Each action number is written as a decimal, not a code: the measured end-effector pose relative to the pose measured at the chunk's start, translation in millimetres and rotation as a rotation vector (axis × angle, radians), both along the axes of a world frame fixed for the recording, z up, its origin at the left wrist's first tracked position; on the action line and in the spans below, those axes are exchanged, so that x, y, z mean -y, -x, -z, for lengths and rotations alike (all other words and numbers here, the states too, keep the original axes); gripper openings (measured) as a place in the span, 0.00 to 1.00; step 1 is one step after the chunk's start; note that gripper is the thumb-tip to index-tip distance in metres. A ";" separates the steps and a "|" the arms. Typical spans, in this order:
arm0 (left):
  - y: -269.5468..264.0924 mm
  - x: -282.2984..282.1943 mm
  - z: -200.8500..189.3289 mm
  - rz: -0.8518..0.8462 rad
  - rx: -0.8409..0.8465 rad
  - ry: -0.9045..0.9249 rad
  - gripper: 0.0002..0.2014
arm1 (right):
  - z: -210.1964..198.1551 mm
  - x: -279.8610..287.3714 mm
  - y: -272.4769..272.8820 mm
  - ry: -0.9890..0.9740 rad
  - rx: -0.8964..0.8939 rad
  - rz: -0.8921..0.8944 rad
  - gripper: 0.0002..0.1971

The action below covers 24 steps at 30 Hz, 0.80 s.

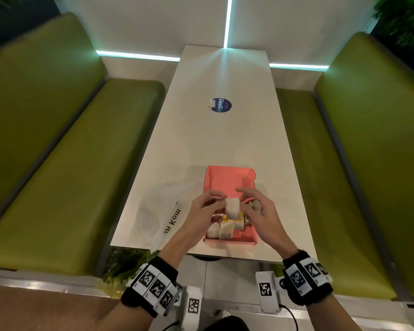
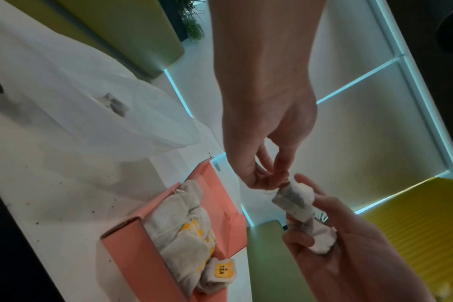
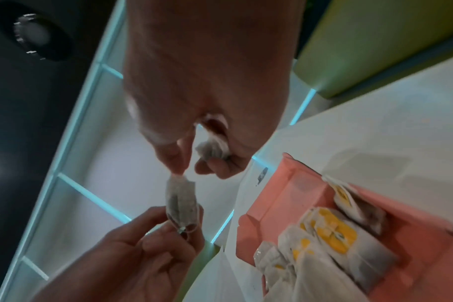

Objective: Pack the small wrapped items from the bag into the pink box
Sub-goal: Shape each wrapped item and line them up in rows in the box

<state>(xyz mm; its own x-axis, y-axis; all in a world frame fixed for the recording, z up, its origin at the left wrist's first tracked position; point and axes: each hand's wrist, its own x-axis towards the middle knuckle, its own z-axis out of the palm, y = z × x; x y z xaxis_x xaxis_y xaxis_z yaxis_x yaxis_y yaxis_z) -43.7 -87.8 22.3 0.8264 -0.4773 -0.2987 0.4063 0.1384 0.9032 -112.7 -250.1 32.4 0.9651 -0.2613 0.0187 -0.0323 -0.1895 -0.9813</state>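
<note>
White table (image 1: 215, 144) (blue sticker (image 1: 221, 105)), green benches (image 1: 65, 163).

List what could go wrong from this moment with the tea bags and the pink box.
1. Both hands, left hand and right hand, pinch one tea bag; pulling apart might tear it.
2. The right hand also curls round a second tea bag, which could slip out.
3. Bags already crowd the pink box; pushing more in may crush them.

Matt pink card box (image 1: 227, 180), translucent white plastic bag (image 1: 153, 211), smooth glossy table (image 1: 225, 139).
</note>
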 end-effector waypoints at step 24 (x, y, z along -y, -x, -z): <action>-0.3 -0.2 -2.6 -0.048 0.527 -0.182 0.05 | -5.5 -0.5 -19.2 0.089 0.050 0.009 0.06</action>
